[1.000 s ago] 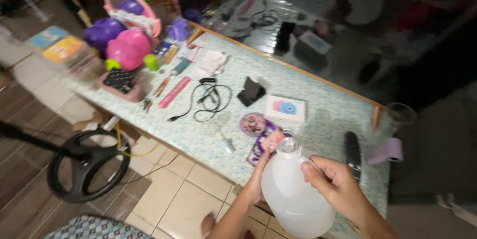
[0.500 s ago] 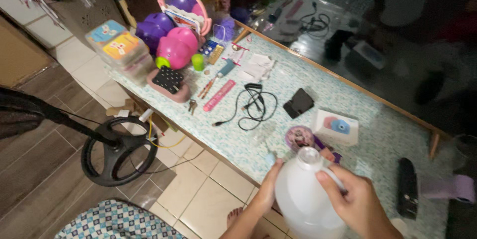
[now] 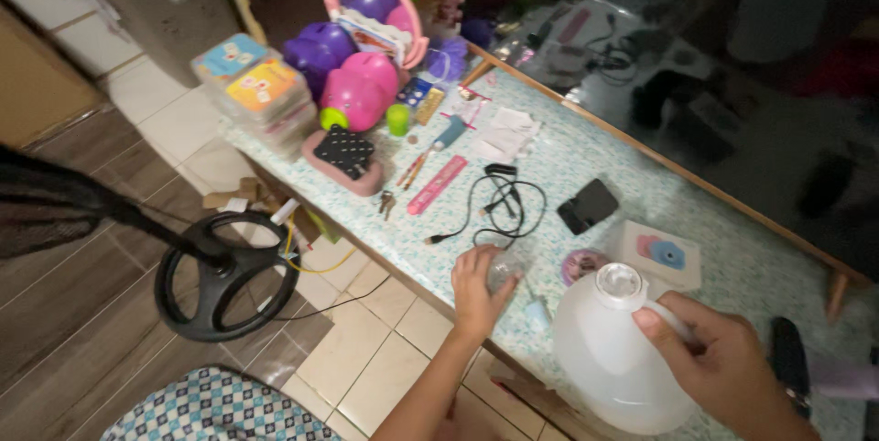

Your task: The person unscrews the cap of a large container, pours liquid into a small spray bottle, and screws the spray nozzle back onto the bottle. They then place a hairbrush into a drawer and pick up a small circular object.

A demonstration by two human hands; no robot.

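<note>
My right hand point(image 3: 725, 364) grips the handle of a large white plastic jug point(image 3: 608, 348) with an open neck, held above the table's near edge. My left hand point(image 3: 476, 287) is off the jug and closes around a small clear bottle point(image 3: 503, 268) on the patterned table point(image 3: 586, 175). A small pale blue-tipped item point(image 3: 537, 311) lies just right of that hand. A round picture disc point(image 3: 580, 264) and a white box with a blue and pink picture point(image 3: 661, 254) lie behind the jug.
A black cable point(image 3: 499, 205), a black phone point(image 3: 588, 206), a pink ruler point(image 3: 437, 185), pink and purple piggy banks point(image 3: 359, 91), stacked boxes point(image 3: 256, 98) and a black remote point(image 3: 786, 359) are on the table. A fan base point(image 3: 224, 276) stands on the floor at left.
My left hand let go of the jug's side and moved left onto the small clear bottle. The view shifted, and the jug moved right in my right hand.
</note>
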